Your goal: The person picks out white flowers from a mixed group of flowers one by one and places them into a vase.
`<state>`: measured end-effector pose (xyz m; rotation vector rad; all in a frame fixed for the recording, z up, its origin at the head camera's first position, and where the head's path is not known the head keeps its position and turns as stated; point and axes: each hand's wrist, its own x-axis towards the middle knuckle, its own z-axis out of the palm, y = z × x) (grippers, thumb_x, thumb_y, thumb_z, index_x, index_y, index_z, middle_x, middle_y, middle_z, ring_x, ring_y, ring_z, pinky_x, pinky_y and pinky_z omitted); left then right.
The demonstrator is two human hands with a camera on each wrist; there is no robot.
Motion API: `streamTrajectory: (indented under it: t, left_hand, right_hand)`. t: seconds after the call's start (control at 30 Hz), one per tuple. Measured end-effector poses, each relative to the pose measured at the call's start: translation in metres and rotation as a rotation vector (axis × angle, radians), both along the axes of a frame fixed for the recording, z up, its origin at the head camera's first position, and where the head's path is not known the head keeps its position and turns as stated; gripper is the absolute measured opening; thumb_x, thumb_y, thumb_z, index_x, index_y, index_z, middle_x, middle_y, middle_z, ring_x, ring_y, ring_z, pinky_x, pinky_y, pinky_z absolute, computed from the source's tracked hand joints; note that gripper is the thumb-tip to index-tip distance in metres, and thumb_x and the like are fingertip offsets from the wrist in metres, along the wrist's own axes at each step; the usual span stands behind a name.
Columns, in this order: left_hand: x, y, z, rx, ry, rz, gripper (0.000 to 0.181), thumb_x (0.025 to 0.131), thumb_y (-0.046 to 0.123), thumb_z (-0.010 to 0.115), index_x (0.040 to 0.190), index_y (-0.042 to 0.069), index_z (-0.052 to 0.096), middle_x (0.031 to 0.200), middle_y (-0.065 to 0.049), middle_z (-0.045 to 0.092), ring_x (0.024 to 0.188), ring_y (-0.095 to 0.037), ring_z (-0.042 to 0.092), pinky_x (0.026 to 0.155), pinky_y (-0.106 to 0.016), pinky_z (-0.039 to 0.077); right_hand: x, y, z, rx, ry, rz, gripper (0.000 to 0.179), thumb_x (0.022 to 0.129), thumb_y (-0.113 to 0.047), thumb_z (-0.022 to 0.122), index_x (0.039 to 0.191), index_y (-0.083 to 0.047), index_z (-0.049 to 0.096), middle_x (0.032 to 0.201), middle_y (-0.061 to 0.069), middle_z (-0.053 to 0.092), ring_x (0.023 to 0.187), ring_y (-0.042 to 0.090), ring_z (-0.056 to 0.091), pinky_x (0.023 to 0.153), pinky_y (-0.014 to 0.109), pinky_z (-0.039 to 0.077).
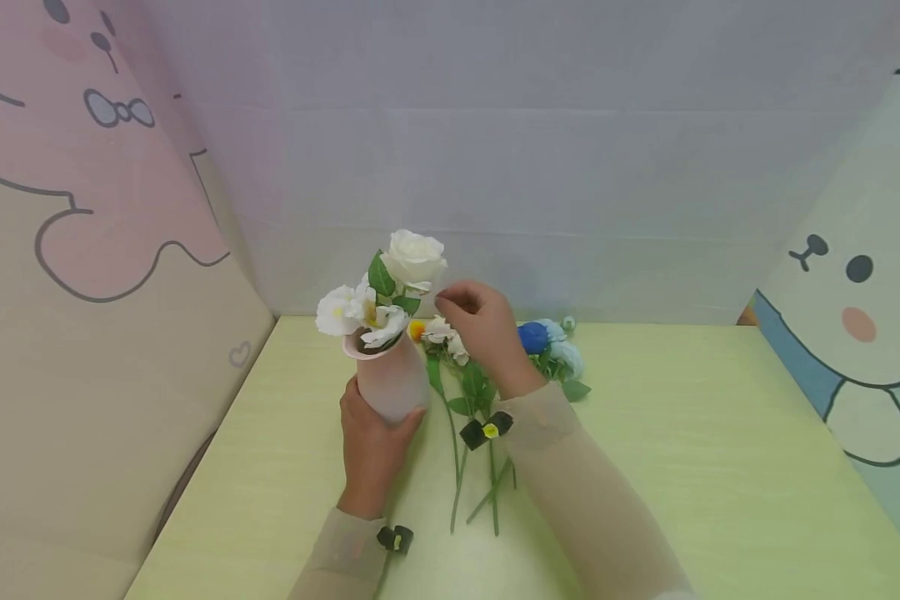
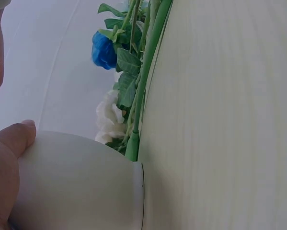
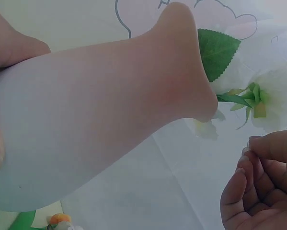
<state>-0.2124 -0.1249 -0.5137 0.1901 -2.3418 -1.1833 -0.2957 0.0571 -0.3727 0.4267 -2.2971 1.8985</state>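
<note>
My left hand (image 1: 375, 442) grips the lower body of a pale pink vase (image 1: 393, 379), tilted on the table with its flared mouth away from me. A white rose (image 1: 414, 260) with green leaves rises from the mouth, and white open-petalled flowers (image 1: 345, 310) lean out at the left. My right hand (image 1: 487, 329) hovers just right of the rose, fingers loosely bent and thumb near the index tip. In the right wrist view a gap separates this hand (image 3: 263, 184) from the rose (image 3: 272, 96), and nothing shows between its fingers.
Right of the vase, loose artificial flowers lie on the pale yellow table (image 1: 682, 467): an orange bloom (image 1: 417, 330), cream ones (image 1: 441, 332), a blue one (image 1: 532, 337) and light blue ones (image 1: 566, 357). Their long green stems (image 1: 493, 492) point toward me. A pale fabric wall (image 1: 570, 183) stands behind.
</note>
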Motion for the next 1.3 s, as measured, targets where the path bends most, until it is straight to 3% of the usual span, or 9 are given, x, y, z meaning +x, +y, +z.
streamTrajectory:
  t: [0.13, 0.37, 0.63, 0.9, 1.13, 1.3]
  left_hand:
    - [0.0, 0.0, 0.0, -0.002, 0.0, 0.0, 0.113, 0.073, 0.037, 0.095, 0.155, 0.003, 0.024, 0.14, -0.026, 0.041, 0.12, -0.043, 0.05, 0.096, -0.061, 0.044]
    - [0.001, 0.001, 0.001, 0.001, 0.004, 0.002, 0.113, 0.072, 0.036, 0.095, 0.154, 0.003, 0.025, 0.138, -0.026, 0.042, 0.118, -0.042, 0.05, 0.095, -0.061, 0.044]
    - [0.002, 0.0, 0.004, 0.007, -0.009, -0.001, 0.113, 0.072, 0.035, 0.095, 0.154, 0.002, 0.025, 0.138, -0.027, 0.042, 0.118, -0.042, 0.05, 0.096, -0.061, 0.043]
    - [0.001, 0.0, 0.002, 0.007, -0.007, -0.008, 0.111, 0.073, 0.033, 0.095, 0.153, 0.002, 0.025, 0.138, -0.027, 0.042, 0.118, -0.043, 0.05, 0.096, -0.061, 0.043]
    - [0.0, -0.001, 0.0, 0.001, 0.003, -0.006, 0.112, 0.072, 0.032, 0.096, 0.153, 0.002, 0.025, 0.137, -0.027, 0.042, 0.118, -0.043, 0.05, 0.097, -0.061, 0.043]
    - [0.0, -0.001, 0.001, 0.004, 0.009, -0.017, 0.111, 0.073, 0.032, 0.095, 0.153, 0.001, 0.025, 0.137, -0.027, 0.042, 0.118, -0.043, 0.05, 0.097, -0.061, 0.043]
  right_hand:
    - [0.005, 0.01, -0.01, -0.038, -0.019, -0.034, 0.019, 0.1, -0.023, 0.071, 0.107, -0.007, 0.075, 0.102, 0.011, 0.071, 0.092, 0.03, 0.065, 0.081, 0.044, 0.054]
    - [0.021, 0.024, -0.038, -0.066, -0.061, -0.086, 0.019, 0.099, -0.023, 0.071, 0.105, -0.006, 0.075, 0.091, 0.008, 0.069, 0.083, 0.023, 0.064, 0.075, 0.042, 0.053]
    - [0.037, 0.031, -0.068, -0.007, -0.124, -0.127, 0.02, 0.099, -0.023, 0.072, 0.108, -0.006, 0.075, 0.1, 0.006, 0.071, 0.09, 0.021, 0.064, 0.078, 0.037, 0.05]
    - [0.044, 0.035, -0.102, 0.077, -0.199, -0.198, 0.014, 0.098, -0.021, 0.073, 0.106, -0.009, 0.074, 0.097, 0.002, 0.07, 0.088, 0.019, 0.064, 0.078, 0.035, 0.051]
    - [0.049, 0.024, -0.118, 0.117, -0.169, -0.162, 0.012, 0.098, -0.016, 0.071, 0.105, -0.007, 0.074, 0.097, 0.003, 0.071, 0.089, 0.02, 0.065, 0.078, 0.037, 0.054]
    - [0.047, 0.015, -0.13, 0.236, -0.121, -0.193, 0.009, 0.096, -0.014, 0.072, 0.102, -0.007, 0.074, 0.09, 0.001, 0.069, 0.084, 0.018, 0.063, 0.075, 0.035, 0.054]
